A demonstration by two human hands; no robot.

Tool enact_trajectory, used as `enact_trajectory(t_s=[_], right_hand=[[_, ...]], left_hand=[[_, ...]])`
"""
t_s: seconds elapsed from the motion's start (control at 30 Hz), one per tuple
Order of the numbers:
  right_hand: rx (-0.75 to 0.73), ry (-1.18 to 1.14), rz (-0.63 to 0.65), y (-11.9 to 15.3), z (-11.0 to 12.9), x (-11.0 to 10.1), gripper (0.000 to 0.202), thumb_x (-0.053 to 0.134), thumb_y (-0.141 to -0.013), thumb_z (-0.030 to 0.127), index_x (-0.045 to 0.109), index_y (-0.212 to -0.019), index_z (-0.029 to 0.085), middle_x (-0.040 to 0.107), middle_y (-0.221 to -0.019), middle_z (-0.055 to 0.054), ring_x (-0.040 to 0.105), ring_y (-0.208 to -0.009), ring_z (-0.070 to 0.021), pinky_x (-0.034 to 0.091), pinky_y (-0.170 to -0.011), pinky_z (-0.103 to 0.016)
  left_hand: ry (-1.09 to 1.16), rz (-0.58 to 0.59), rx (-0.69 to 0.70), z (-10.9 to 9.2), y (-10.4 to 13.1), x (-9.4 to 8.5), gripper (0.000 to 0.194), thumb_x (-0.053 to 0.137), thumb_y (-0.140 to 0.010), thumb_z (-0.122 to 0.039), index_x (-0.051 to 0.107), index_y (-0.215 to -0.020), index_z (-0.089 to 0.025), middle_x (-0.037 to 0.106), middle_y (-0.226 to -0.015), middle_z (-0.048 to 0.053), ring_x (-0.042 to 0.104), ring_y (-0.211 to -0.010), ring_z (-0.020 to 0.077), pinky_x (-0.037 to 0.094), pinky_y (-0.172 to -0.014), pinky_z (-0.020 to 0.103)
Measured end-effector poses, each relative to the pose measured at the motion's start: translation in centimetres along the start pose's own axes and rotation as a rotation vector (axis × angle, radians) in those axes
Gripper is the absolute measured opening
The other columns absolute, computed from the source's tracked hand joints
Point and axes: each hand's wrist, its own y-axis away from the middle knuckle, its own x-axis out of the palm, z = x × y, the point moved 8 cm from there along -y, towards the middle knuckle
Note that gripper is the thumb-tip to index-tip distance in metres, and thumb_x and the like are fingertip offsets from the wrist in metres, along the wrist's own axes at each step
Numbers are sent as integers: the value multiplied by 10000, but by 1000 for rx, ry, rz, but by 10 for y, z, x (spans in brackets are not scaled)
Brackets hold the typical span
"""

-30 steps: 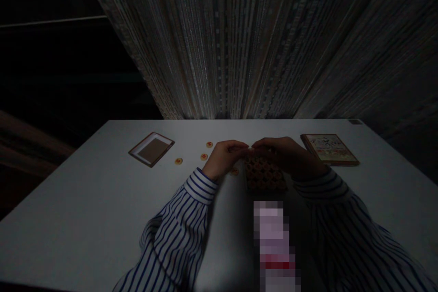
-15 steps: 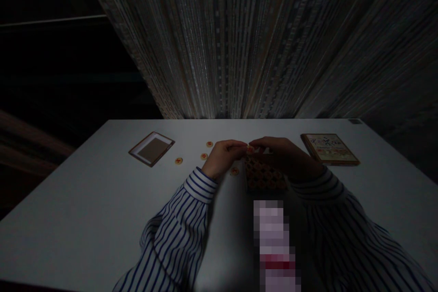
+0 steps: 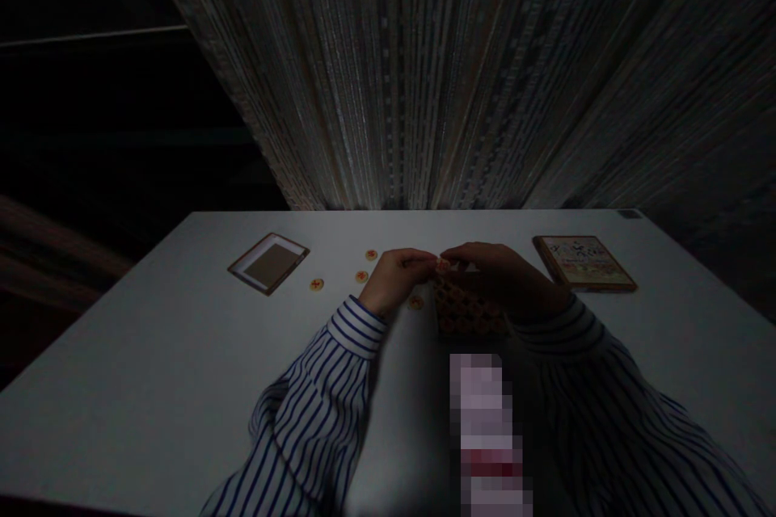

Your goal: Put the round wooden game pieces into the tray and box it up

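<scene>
A round xiangqi piece [image 3: 443,265] with a red character is held up between the fingertips of both hands. My left hand [image 3: 395,273] pinches it from the left side, thumb and fingers pressed together. From the right, my right hand [image 3: 506,275] meets it with curled fingertips; shadow hides part of that grip. Just below the hands, rows of dark, closely packed xiangqi pieces [image 3: 464,311] lie together, partly covered by the right hand. A loose piece [image 3: 415,303] rests beside them, under my left wrist.
More loose pieces [image 3: 316,284] lie on the white table [image 3: 151,355] left of my hands. A shallow open box part [image 3: 268,263] stands at the left, and a box with a printed picture [image 3: 585,264] at the right. A string curtain [image 3: 418,81] hangs behind the table.
Both hands stay in nearly the same place. The xiangqi piece at the fingertips has turned slightly, and the light on it is dimmer.
</scene>
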Motion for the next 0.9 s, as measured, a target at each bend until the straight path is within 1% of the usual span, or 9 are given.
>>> enact_trajectory(t_s=[0.07,0.2,0.37,0.43,0.57,0.67,0.9], right_hand=[[-21,11,-21,1,0,0,215,540,-801,302,640,-946,180,687,-828,-64,621,-716,-162,462,-626,-260],[-24,22,-14,1,1,2,231,478,-838,321,647,-920,186,690,-797,-54,619,-687,-150,452,-608,-248],[16,59,25,-1,-3,5,214,502,-820,317,650,-906,188,694,-784,-50,623,-675,-150,433,-582,-236],[28,74,40,-1,-6,7,212,504,-818,319,650,-901,188,694,-784,-49,625,-676,-150,430,-581,-236],[46,119,74,0,-12,11,222,494,-824,331,647,-911,195,696,-794,-45,628,-682,-154,424,-580,-241],[48,158,121,1,-13,16,224,488,-825,320,643,-934,201,700,-815,-46,631,-695,-156,418,-579,-241],[117,304,282,0,-19,32,264,451,-835,354,672,-881,218,703,-783,-50,635,-681,-165,392,-544,-244]], left_hand=[[-13,8,-3,1,-1,0,129,629,-718,-198,684,-792,-108,671,-686,36,567,-613,94,466,-621,245],[-71,34,12,-1,-1,1,140,601,-742,-191,681,-811,-98,672,-694,43,572,-614,95,468,-630,250],[-236,-3,28,-3,-2,-4,191,561,-766,-162,665,-909,-90,683,-711,55,590,-614,109,480,-632,257],[-337,-13,45,-1,-3,-5,216,552,-770,-176,661,-938,-95,693,-758,72,615,-660,135,490,-654,275],[-560,-15,124,0,-5,-6,232,541,-769,-207,672,-938,-116,698,-894,100,636,-817,191,488,-753,314],[-661,3,150,1,-5,-5,237,517,-777,-198,677,-938,-127,695,-935,102,636,-860,199,479,-786,318],[-755,50,150,3,-3,0,238,495,-795,-217,681,-919,-137,703,-878,90,636,-804,191,476,-740,312]])
